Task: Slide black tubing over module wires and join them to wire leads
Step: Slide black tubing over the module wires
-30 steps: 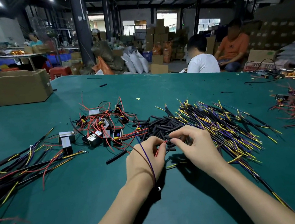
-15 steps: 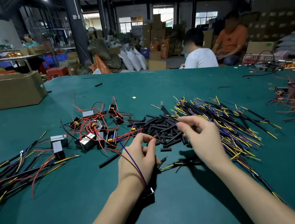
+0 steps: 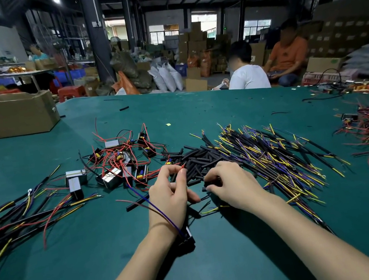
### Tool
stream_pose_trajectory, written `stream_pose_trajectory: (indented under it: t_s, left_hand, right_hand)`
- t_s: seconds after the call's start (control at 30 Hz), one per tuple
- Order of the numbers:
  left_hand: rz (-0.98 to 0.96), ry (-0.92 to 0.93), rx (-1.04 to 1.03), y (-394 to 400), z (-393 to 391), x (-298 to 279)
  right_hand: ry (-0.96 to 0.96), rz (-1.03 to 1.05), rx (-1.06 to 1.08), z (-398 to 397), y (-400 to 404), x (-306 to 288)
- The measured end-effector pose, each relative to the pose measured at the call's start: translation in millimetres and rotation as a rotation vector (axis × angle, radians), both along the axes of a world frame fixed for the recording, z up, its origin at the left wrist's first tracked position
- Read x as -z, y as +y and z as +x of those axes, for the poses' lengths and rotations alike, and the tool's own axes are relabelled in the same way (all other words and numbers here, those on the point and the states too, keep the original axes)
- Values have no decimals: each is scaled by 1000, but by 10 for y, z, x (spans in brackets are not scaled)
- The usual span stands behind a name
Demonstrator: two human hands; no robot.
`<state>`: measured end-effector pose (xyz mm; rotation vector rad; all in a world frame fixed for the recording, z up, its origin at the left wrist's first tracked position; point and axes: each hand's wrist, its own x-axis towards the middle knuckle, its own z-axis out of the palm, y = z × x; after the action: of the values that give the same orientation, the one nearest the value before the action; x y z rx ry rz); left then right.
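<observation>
**Left hand pinching red wire, right hand in the tubing pile**

Left hand point(image 3: 171, 195) sits mid-bench toward the near edge, thumb and forefinger pinched on the tip of a red wire point(image 3: 182, 168), which points up and away toward the far edge. A blue wire point(image 3: 157, 209) runs along the back of that hand, long axis from the fingers back to the wrist, ending at a small black module point(image 3: 187, 238) lying on the bench beside the wrist.

Right hand point(image 3: 230, 184) rests just right of the left, fingers curled down into the black tubing pile point(image 3: 195, 159); whether it actually grasps a piece, cannot tell. Tubing pieces are short, matte black, lying every which way, most roughly crosswise on the bench.

Wire leads point(image 3: 275, 155) heaped right of the tubing: black sheaths with yellow and blue ends, fanned mostly from far-left toward near-right. Spare modules point(image 3: 120, 163), black blocks with silver faces and red wires, lie left of the tubing. Cardboard box point(image 3: 7, 115) at the far-left corner of the green bench point(image 3: 220, 265). No readable writing anywhere.
</observation>
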<state>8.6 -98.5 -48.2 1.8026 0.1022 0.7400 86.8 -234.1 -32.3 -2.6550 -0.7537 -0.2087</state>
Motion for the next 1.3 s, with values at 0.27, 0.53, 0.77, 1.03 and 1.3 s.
stream_pose_trajectory:
  t_s: [0.27,0.53,0.77,1.03,1.3]
  left_hand:
    - [-93,-26,17,-4,-6,-19]
    - [-125,-3,18,2,-24,-44]
    - [-130,-4,8,0,-27,-44]
    - [-133,-8,37,-6,-18,-48]
    - [-119,9,58,12,-6,-25]
  right_hand:
    - [-51,-38,-19,23,13,-16]
    - [-148,-117,-96,60,-36,10]
    - [56,367,35,98,-119,15]
    - [509,1022,-50,-99,-116,-72]
    - [724,1442,59,-247,-91,39]
